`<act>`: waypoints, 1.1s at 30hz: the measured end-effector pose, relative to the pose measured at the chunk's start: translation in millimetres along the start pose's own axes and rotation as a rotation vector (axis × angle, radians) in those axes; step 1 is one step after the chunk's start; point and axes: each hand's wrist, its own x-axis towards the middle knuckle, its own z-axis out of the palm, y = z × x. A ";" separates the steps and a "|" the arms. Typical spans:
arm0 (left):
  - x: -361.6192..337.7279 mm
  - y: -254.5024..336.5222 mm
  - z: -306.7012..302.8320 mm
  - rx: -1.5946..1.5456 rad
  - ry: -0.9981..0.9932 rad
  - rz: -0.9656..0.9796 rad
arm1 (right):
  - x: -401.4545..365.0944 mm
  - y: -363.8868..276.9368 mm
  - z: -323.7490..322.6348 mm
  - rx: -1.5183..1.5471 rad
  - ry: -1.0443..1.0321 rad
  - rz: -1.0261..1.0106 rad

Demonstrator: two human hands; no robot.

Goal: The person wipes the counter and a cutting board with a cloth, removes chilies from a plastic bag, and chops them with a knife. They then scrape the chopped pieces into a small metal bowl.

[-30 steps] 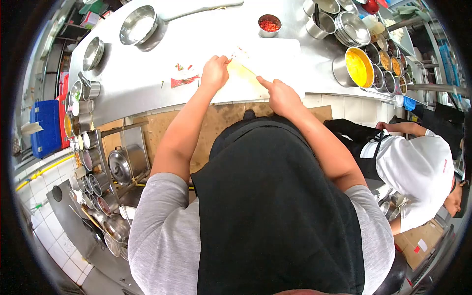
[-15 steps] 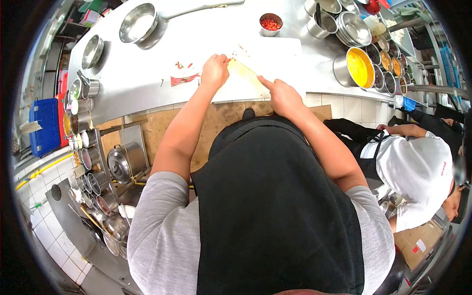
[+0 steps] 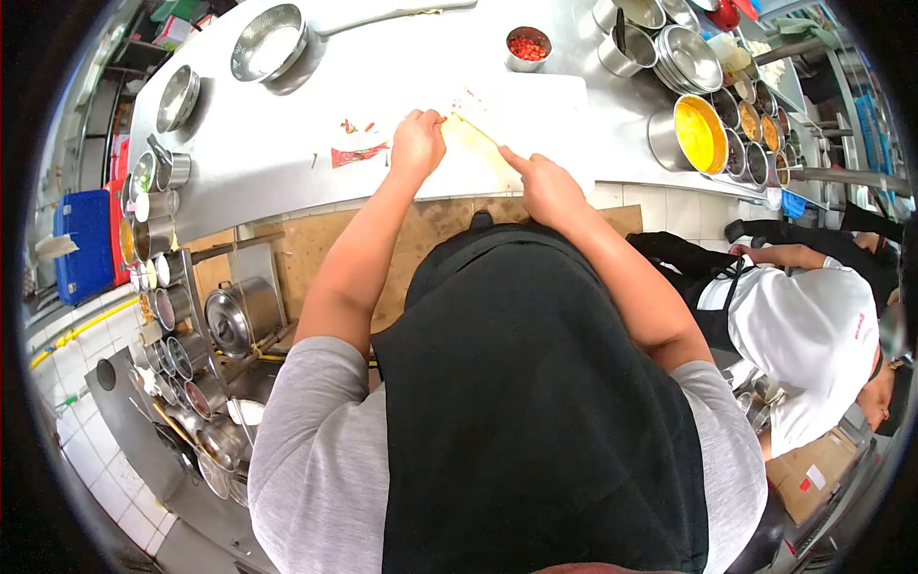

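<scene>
On a white cutting board (image 3: 555, 100), washed out by glare, my left hand (image 3: 419, 143) has its fingers curled together at the fingertips. Whatever they pinch is too small to make out. My right hand (image 3: 551, 187) is wrapped round the handle of a knife (image 3: 481, 131), index finger stretched along it. The blade slants up and left toward my left fingertips; its outline is mostly lost in the brightness. Small red and pale scraps (image 3: 467, 98) lie just beyond the blade. Left of my left hand are long dark-red strips (image 3: 358, 155) and a few red and green bits (image 3: 356, 126).
A metal cup (image 3: 529, 64) of chopped red pieces stands behind the board. Metal bowls (image 3: 270, 43) are at the back left. On the right are stacked bowls (image 3: 690, 57) and a pot of yellow liquid (image 3: 700, 134). A co-worker in a white shirt (image 3: 803, 311) bends at right.
Both hands keep nearly the same place, with only slight shifts. A red speck at my left fingertips no longer shows. The co-worker at right has shifted slightly.
</scene>
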 end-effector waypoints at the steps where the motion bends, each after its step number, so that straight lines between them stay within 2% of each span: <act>1: -1.3 -0.2 -1.1 0.005 -0.002 -0.019 | -8.3 -3.8 -7.0 -0.019 -0.042 0.033; 4: -0.1 0.3 -2.2 0.019 0.007 -0.019 | -25.2 -9.1 -21.3 -0.081 -0.123 0.068; 8: -1.1 1.2 -2.7 0.021 -0.021 -0.009 | -11.1 3.8 4.0 -0.049 -0.121 0.079; 10: -0.5 3.7 -5.5 0.020 0.005 0.005 | 12.7 16.0 26.9 0.051 0.017 -0.073; 11: 1.2 4.4 -6.7 0.026 0.007 0.010 | 19.7 19.6 29.3 0.054 0.023 -0.078; 16: -6.9 -3.1 2.3 0.003 0.099 0.051 | 5.8 4.7 9.2 0.020 0.001 -0.016; 23: -4.4 0.3 -3.4 -0.008 0.081 0.053 | -25.2 -2.3 -16.6 -0.062 -0.109 0.030; 26: -7.8 -0.2 -1.6 0.012 0.076 0.057 | -8.1 7.9 13.3 -0.008 -0.084 0.034; 27: -8.2 0.0 -2.0 0.007 0.065 0.045 | 5.1 16.3 31.0 0.046 -0.026 -0.031; 29: -5.2 0.0 -4.5 0.010 0.064 0.042 | 21.9 20.7 36.7 0.102 0.045 -0.105; 31: -8.4 0.3 -3.0 0.028 0.072 -0.038 | 26.2 16.9 34.4 0.080 0.046 -0.100; 33: -10.1 -1.6 1.1 0.021 0.079 -0.036 | 15.7 12.7 21.6 0.064 0.007 -0.053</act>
